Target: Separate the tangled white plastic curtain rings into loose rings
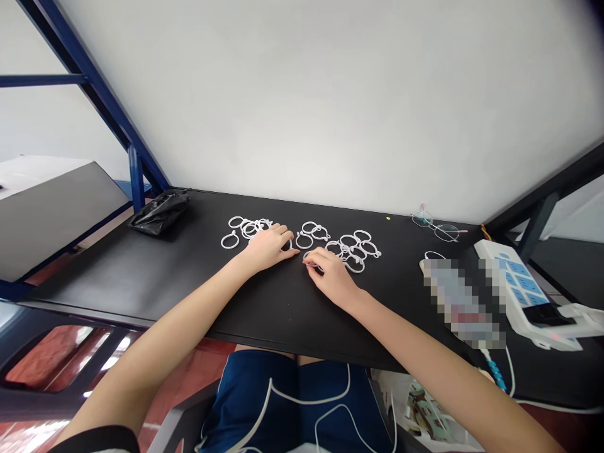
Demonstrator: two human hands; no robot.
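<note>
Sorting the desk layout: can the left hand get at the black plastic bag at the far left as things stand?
Probably yes: only bare table lies between the left hand, resting on white rings, and the bag.

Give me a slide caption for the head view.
On a black table, the left hand rests on white rings; the right hand pinches a ring beside another cluster.

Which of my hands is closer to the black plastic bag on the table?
Your left. The left hand rests among the white rings, to the right of the black bag; the right hand lies farther right, beyond the left one.
</note>
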